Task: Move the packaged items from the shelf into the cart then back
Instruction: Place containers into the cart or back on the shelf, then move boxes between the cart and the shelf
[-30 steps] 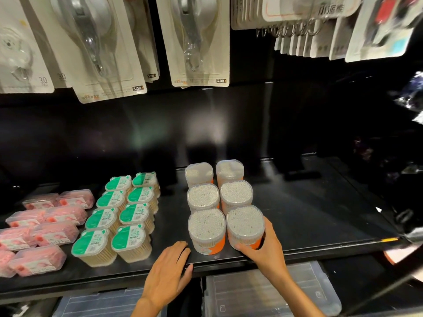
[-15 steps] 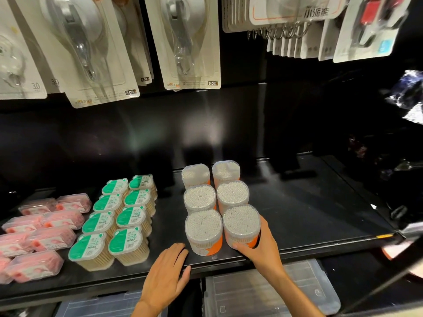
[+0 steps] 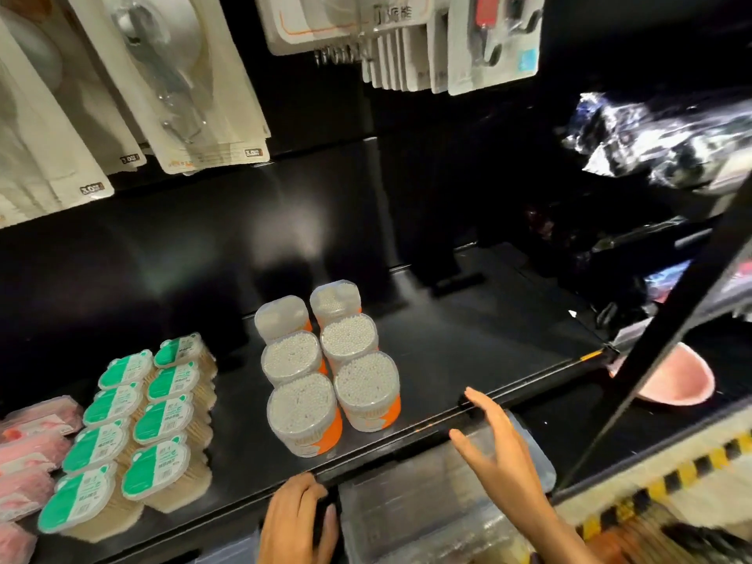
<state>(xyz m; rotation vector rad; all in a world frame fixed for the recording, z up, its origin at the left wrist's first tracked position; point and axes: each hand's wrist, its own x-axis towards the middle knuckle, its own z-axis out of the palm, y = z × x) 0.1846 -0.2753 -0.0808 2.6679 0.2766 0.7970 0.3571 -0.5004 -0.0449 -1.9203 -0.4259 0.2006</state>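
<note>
Several round cotton-swab tubs with orange labels (image 3: 366, 390) stand in two columns on the black shelf (image 3: 468, 352). To their left are several green-lidded toothpick boxes (image 3: 158, 427) and pink packs (image 3: 28, 453). My right hand (image 3: 494, 453) hovers open with spread fingers to the right of the front tubs, in front of the shelf lip, touching nothing. My left hand (image 3: 299, 519) rests with curled fingers on the shelf's front edge below the tubs.
Carded hooks and tools (image 3: 175, 87) hang above the shelf. Clear plastic bins (image 3: 411, 519) sit on the level below. A black cart bar (image 3: 667, 348) slants across the right, with a pink dish (image 3: 675, 380) and yellow-black striped edge (image 3: 691, 470) beyond.
My right hand has let go of the front right swab tub and drawn back to the right. The view has swung right and downward. The left hand has stayed on the shelf edge.
</note>
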